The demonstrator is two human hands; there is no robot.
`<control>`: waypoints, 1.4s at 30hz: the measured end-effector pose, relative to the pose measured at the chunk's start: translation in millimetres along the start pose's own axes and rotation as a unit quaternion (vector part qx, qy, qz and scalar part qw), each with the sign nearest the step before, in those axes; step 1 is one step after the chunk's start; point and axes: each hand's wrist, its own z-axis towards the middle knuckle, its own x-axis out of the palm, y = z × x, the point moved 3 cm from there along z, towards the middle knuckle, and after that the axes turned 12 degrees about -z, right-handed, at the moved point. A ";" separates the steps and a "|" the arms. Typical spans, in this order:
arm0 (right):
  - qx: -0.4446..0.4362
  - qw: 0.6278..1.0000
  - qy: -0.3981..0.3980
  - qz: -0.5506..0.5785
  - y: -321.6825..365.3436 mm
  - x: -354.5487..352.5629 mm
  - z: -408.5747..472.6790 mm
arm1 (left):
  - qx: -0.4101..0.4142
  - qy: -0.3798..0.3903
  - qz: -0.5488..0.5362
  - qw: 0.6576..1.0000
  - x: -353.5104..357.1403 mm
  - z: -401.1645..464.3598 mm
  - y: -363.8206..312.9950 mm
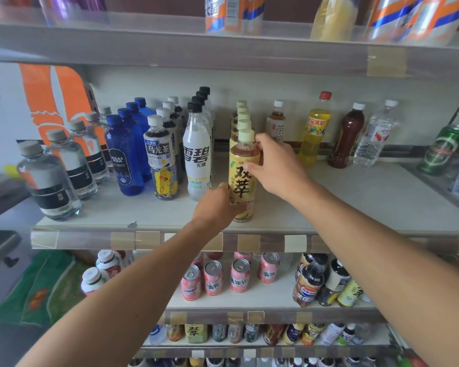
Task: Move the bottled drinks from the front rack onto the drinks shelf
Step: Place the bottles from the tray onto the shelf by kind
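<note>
Two bare forearms reach up and forward from the bottom of the view, meeting at one yellow-labelled plastic tea bottle with a pale green cap (242,178). It stands upright at the front of the pale middle shelf (355,205), its base near the front lip. The left hand (214,207) wraps the lower part of the bottle from the left side; the right hand (276,166) grips it higher up, thumb across the label and fingers curled behind the shoulder. A low hold and a high hold together probably serve to keep the tall bottle plumb and to square its label outward as it settles at the head of its row.

Directly behind it runs a single file of matching pale-green-capped tea bottles (242,115) reaching toward the back wall, so this one appears to take the front slot of that lane. Just to its left stands a white-labelled clear soda bottle with a black cap (196,157), heading its own row, then a dark tea bottle with a cartoon label (161,165) and blue plastic bottles (123,157). Farther back on the right, well apart, single bottles line the wall, among them a yellow drink with a red cap (314,131).
</note>
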 end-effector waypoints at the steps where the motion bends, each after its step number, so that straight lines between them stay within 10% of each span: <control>1: -0.001 1.000 0.002 -0.001 -0.5 0.0 0.2 | -0.004 0.001 0.001 1.000 0.5 -0.3 0.0; 12: -0.014 0.997 0.028 -0.064 -10.6 0.1 -20.7 | 0.002 0.004 0.056 0.998 -1.8 -7.2 3.7; 23: -0.011 0.974 0.046 -0.224 -16.5 24.0 -97.5 | 0.190 -0.013 0.173 0.966 -6.2 -57.1 19.2; 42: 0.118 0.971 0.122 -0.171 -42.9 118.6 -316.2 | 0.199 0.233 0.055 0.950 110.0 -185.7 76.6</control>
